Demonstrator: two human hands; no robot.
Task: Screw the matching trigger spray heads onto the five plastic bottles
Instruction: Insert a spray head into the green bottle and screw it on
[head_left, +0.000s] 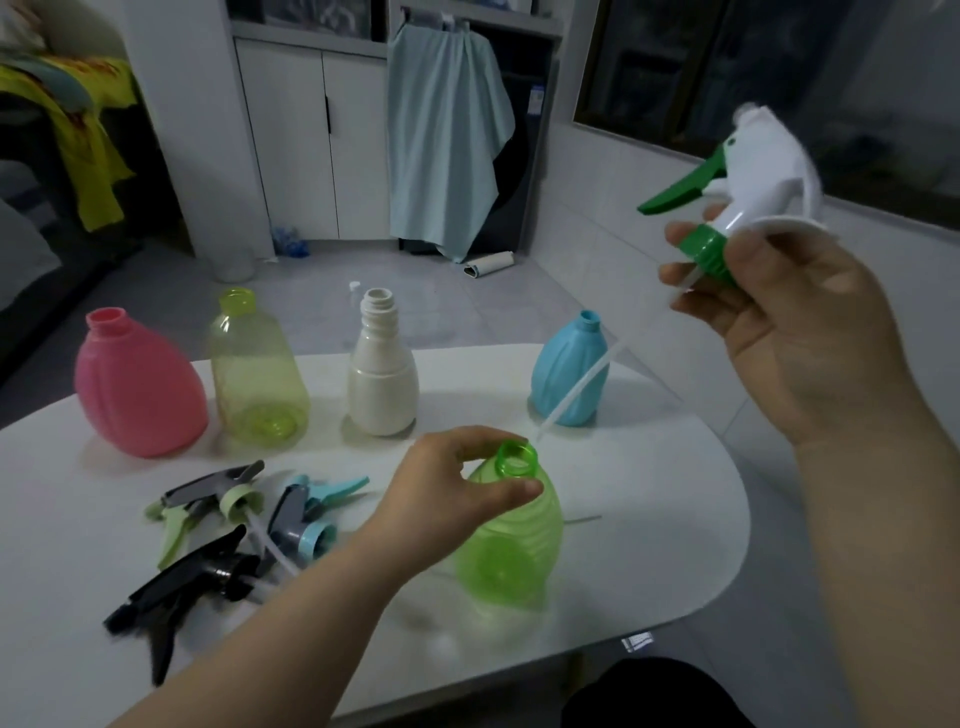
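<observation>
My left hand grips the neck of a clear green bottle standing near the front of the white table. My right hand holds a white spray head with a green trigger and green collar, raised to the right above the table. Its dip tube slants down, and the tip ends just right of the bottle mouth. Behind stand a pink bottle, a yellow-green bottle, a white bottle and a blue bottle, all uncapped.
Three loose spray heads lie at the front left: a grey and pale green one, a grey and blue one, and a black one. The table's rounded edge curves at the right. Beyond are tiled floor, cabinets and a hanging cloth.
</observation>
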